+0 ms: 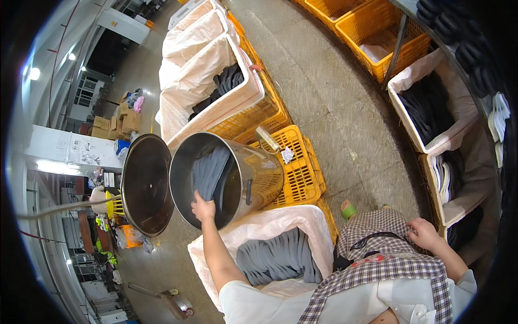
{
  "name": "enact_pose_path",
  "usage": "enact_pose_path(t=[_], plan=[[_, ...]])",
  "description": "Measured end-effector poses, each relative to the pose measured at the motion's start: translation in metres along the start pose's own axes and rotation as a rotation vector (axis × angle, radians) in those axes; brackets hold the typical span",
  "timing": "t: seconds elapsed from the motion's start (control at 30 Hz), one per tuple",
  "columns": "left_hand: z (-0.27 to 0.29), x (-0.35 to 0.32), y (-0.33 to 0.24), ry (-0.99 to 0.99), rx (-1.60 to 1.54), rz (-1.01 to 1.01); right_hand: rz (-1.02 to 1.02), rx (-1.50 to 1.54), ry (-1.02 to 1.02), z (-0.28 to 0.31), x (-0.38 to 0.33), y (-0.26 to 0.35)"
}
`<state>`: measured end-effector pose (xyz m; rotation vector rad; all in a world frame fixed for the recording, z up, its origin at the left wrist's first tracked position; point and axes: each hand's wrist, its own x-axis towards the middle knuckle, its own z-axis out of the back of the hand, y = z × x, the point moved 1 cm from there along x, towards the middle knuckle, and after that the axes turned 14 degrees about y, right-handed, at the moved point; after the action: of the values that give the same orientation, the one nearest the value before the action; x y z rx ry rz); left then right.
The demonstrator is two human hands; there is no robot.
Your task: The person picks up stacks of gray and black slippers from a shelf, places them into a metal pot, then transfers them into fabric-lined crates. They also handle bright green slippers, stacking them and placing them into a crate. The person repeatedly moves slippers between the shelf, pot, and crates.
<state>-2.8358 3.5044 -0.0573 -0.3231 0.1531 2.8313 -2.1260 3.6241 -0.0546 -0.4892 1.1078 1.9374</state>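
Note:
Inside a shiny metal drum [253,183], my left hand [204,208] is closed on the lower end of a bundle of long grey sock-like pieces [210,170]. More grey cloth lies partly hidden behind the bundle. The drum's round dark lid [147,186] stands swung out at its left. Below the drum, next to my left forearm, a pale-lined crate [318,216] holds rows of grey pieces [280,256]. My right hand [424,235] hangs beside my checked apron [372,232], its fingers loosely bent and partly apart, with nothing visible in it.
Yellow crates [294,167] stand beside the drum. Beyond it are lined bins [216,102], one with dark pieces. Lined bins of black and white pieces [426,108] flank my right, beneath a table edge with dark bundles [472,54]. A small wheeled trolley [170,302] lies at lower left.

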Motion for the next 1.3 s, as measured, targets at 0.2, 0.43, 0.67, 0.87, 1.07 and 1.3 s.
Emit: enact_pose_path(t=[0.2, 0.43, 0.67, 0.87, 1.07, 1.3], plan=[[-0.041, 0.022, -0.002, 0.081, 0.068, -0.023, 0.009, -0.040, 0.071, 0.012, 0.036, 0.019], [-0.052, 0.025, -0.008, 0.118, 0.084, -0.014, 0.032, -0.034, 0.026, 0.020, 0.057, 0.032], [-0.032, 0.027, -0.015, 0.196, 0.185, 0.019, 0.007, -0.015, 0.026, 0.015, 0.057, 0.035], [0.025, 0.027, -0.019, 0.256, 0.483, 0.031, 0.091, -0.076, 0.026, 0.010, 0.062, 0.031], [0.095, 0.005, -0.040, 0.101, 0.721, -0.013, 0.128, -0.108, 0.027, 0.016, 0.063, 0.022], [0.146, -0.052, -0.037, -0.248, 0.777, -0.098, 0.200, -0.116, 0.019, 0.021, 0.057, -0.010]])
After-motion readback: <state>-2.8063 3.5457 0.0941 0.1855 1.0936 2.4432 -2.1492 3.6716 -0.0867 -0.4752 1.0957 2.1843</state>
